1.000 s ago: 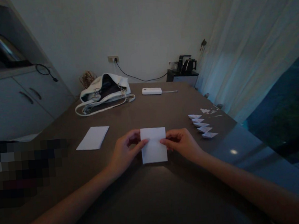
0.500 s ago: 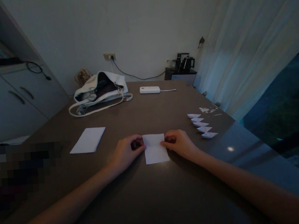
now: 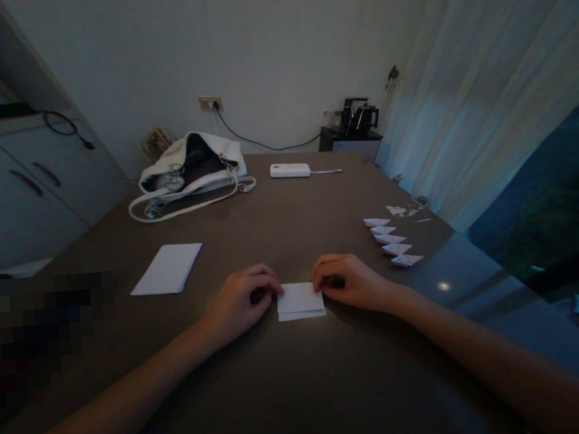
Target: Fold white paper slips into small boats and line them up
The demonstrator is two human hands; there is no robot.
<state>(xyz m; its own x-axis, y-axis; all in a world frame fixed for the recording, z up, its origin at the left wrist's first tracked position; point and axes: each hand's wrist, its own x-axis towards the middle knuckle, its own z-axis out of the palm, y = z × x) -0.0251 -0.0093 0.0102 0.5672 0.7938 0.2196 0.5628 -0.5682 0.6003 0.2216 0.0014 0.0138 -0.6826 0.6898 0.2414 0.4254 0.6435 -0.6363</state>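
Note:
A small sheet of white paper (image 3: pixel 300 299) lies folded over on the brown table, its upper layer stopping just short of the lower layer's near edge. My left hand (image 3: pixel 248 299) pinches the paper's upper left corner between thumb and fingers. At the upper right corner, my right hand (image 3: pixel 347 280) is closed on the paper in the same way. To the right stand several folded paper boats (image 3: pixel 390 239) in a row. A stack of white paper (image 3: pixel 167 269) rests to the left of my left hand.
A white handbag (image 3: pixel 190 174) lies open at the back left of the table (image 3: pixel 303 390). Near the far edge is a white power bank (image 3: pixel 290 170) with a short cable. Paper scraps (image 3: pixel 402 211) are scattered beyond the boats. A black kettle (image 3: pixel 363 119) stands behind the table.
The paper's far half has been folded down toward me, so the sheet now looks about half as tall. Both hands have come slightly nearer with its top edge.

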